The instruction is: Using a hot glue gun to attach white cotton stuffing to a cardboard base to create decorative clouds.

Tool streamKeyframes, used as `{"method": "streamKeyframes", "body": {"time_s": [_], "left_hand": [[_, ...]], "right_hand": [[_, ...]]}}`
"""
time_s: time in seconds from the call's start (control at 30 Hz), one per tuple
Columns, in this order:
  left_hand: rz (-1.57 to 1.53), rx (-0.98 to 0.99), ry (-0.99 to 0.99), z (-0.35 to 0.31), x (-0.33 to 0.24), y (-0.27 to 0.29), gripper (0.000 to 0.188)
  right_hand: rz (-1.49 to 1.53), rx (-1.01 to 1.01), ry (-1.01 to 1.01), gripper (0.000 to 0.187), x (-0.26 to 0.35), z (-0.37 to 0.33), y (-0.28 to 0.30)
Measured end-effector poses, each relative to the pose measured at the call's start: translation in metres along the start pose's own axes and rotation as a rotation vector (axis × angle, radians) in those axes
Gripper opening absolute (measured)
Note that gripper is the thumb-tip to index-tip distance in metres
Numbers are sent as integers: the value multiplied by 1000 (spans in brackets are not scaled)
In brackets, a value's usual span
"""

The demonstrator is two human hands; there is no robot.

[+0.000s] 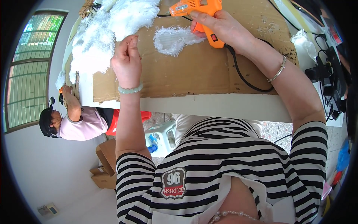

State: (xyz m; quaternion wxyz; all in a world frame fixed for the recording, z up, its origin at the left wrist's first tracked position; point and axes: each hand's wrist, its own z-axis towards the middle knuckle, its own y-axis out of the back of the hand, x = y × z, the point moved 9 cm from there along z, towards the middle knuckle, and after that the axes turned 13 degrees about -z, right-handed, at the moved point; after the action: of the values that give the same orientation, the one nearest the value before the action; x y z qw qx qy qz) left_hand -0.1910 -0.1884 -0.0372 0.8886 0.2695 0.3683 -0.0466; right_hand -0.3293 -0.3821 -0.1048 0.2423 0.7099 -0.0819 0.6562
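My right hand [223, 28] grips an orange glue gun [209, 33] by its handle, with the nozzle end toward the left. A black cord runs from the handle's base. My left hand [126, 61] is closed, thumb pressed to the fingers, above the cardboard; what it pinches, if anything, is too small to make out. Between the two hands lies a flat white piece with a frayed, fluffy edge [173, 40]. Just beyond my left hand is a big heap of white fluffy fringe [95, 46].
A cardboard sheet [175, 80] covers most of the white table [212, 106]. Black power strips and cables [330, 78] crowd the right side, beside a crumpled white plastic bag [304, 43]. At the left, another person [80, 123] works at the table. A white stool [162, 138] stands below.
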Motion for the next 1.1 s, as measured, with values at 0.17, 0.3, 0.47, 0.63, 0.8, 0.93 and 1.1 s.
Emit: {"method": "streamKeyframes", "body": {"time_s": [0.17, 0.3, 0.47, 0.63, 0.8, 0.93, 1.1], "left_hand": [[105, 183, -300, -14, -17, -20, 16], [63, 353, -283, -30, -33, -41, 21], [-56, 424, -273, -29, -37, -42, 19], [-205, 197, 31, -15, -16, -13, 17], [76, 370, -405, -34, -49, -44, 18], [24, 177, -257, -7, -25, -20, 18], [245, 440, -528, -29, -39, -61, 19]], "right_hand": [[12, 7, -1, 42, 3, -1, -2], [27, 33, -3, 49, 0, 0, -2], [-15, 2, -11, 42, 0, -2, -1], [-1, 28, -18, 42, 7, -6, -2], [48, 27, 45, 42, 6, -4, -3], [-8, 53, 16, 42, 3, -1, -2], [13, 24, 9, 43, 0, 0, -2]]}}
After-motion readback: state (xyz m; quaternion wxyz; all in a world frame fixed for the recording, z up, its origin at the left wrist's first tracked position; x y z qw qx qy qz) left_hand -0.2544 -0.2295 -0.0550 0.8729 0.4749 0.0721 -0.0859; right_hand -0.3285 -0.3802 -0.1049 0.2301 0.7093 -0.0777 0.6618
